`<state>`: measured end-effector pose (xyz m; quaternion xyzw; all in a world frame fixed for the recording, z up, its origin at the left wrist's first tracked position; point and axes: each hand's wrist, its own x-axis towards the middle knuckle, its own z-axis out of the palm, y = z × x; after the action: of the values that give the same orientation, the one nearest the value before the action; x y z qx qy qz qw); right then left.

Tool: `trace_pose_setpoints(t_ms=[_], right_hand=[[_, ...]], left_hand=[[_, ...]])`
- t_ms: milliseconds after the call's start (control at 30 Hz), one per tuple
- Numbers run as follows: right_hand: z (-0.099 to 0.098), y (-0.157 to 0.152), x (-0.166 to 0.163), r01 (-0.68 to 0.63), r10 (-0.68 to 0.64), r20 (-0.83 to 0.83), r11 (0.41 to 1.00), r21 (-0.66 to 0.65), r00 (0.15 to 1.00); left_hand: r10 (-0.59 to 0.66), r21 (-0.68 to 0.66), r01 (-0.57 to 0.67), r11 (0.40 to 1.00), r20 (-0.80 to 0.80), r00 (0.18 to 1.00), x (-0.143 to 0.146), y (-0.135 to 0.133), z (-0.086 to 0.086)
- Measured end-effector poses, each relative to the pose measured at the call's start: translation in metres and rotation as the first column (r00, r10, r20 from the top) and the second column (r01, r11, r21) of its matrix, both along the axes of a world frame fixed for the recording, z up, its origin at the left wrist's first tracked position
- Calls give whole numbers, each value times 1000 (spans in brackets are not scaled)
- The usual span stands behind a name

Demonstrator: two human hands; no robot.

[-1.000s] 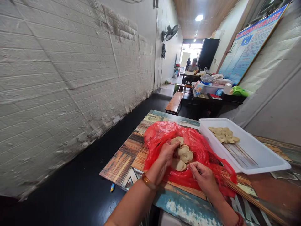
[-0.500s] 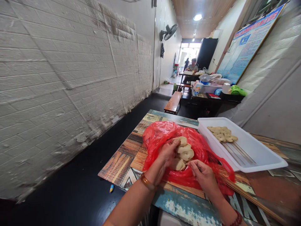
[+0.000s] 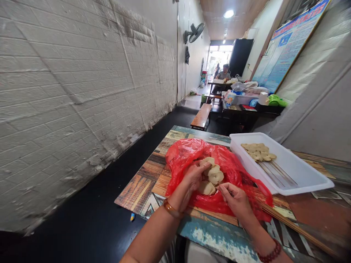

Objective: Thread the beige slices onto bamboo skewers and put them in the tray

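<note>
My left hand [image 3: 195, 176] is closed on pale, round, thin food slices [image 3: 216, 175], with the thumb on the upper slice. They overlap above an opened red plastic bag [image 3: 189, 148], where more slices lie below. My right hand [image 3: 233, 197] is pinched at the lower right edge of the slices, on what looks like the end of a thin skewer, mostly hidden by the fingers. A white tray [image 3: 307, 186] at the right holds several skewers with similar slices [image 3: 257, 150] threaded on them, their bare sticks pointing toward me.
A bundle of bare wooden sticks [image 3: 298, 226] lies on the patterned table [image 3: 137, 190], right of my right arm. Beyond it are a wooden bench [image 3: 201, 116] and another table heaped with bags and containers [image 3: 244, 96]. A person [image 3: 223, 75] sits farther back. A brick-patterned wall runs along the left.
The held slices have shifted slightly and bunched closer together under my left thumb. Both hands stay nearly in place; the view has tilted a little.
</note>
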<state>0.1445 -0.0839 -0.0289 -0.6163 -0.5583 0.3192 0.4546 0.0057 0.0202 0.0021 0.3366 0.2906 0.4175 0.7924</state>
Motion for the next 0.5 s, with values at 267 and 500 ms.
trace_pose_setpoints(t_ms=[267,500], right_hand=[[-2,-4,-5,-68,21,275,985,161,961],[1,-1,0,13,-35,201,994,109,979]], left_hand=[[186,100,-173,980,-149,971,3,2,-17],[103,11,-103,995,-7,995,4,2,-9]])
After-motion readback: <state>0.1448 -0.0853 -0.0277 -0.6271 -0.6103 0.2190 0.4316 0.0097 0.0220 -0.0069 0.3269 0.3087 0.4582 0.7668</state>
